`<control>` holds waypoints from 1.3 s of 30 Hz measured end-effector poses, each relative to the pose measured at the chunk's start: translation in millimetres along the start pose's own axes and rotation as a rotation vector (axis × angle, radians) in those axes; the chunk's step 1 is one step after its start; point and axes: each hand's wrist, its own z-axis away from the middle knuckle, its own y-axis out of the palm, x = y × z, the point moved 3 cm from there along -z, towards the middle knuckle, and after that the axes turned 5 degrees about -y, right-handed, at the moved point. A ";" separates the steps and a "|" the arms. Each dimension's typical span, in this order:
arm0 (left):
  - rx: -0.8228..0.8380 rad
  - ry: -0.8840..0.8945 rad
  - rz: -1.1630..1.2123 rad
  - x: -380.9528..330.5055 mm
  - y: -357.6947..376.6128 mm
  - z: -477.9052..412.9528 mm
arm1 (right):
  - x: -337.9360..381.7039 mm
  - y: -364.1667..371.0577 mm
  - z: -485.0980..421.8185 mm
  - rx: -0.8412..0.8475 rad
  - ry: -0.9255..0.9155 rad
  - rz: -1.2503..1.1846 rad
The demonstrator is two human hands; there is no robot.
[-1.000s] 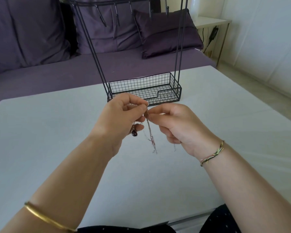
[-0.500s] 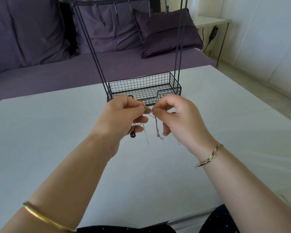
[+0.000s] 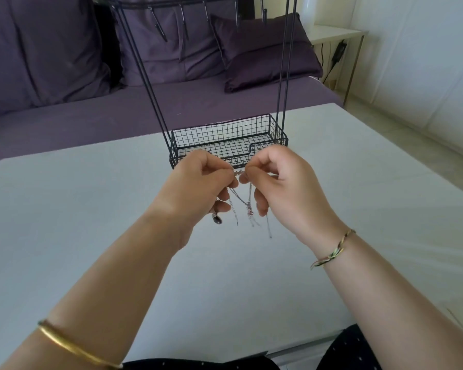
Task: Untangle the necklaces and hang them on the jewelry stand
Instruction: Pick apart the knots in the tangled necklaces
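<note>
Where the bottom edge of the frame cuts across a dark dotted garment (image 3: pixel 353 351), two bare forearms rise toward the centre. A gold bangle (image 3: pixel 72 348) circles the left forearm at the lower left, and a braided bracelet (image 3: pixel 332 252) sits on the right wrist, right of centre. At mid-frame the left hand (image 3: pixel 198 188) and the right hand (image 3: pixel 286 188) meet above the white table (image 3: pixel 64 209), fingertips almost touching. Each pinches the tangled necklaces (image 3: pixel 241 201) between thumb and forefinger, with the other fingers curled. The knot of thin silvery chain is stretched between the two pinches, and loose strands hang below it, clear of the tabletop. A small dark pendant (image 3: pixel 218 219) dangles just under the left hand's lower fingers. Just behind the hands, on the table, stands the black wire jewelry stand (image 3: pixel 225 140). Its mesh basket is at the centre, and its thin uprights climb to a bar of hooks (image 3: pixel 182 20) along the top edge. Beyond the table lies a purple sofa (image 3: pixel 91 121) with cushions (image 3: pixel 265 54). A small white side table (image 3: pixel 337 36) stands in the upper right.
</note>
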 end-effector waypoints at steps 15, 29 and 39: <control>-0.021 0.021 -0.021 0.5 -3.1 -0.2 | 0.6 -1.4 -0.7 0.058 0.108 -0.080; 0.072 -0.073 0.021 -0.7 3.4 4.1 | -0.3 -1.2 -2.1 0.008 0.078 -0.083; 0.064 0.068 -0.107 -2.1 1.1 4.7 | -7.5 1.7 1.5 0.070 0.377 -0.417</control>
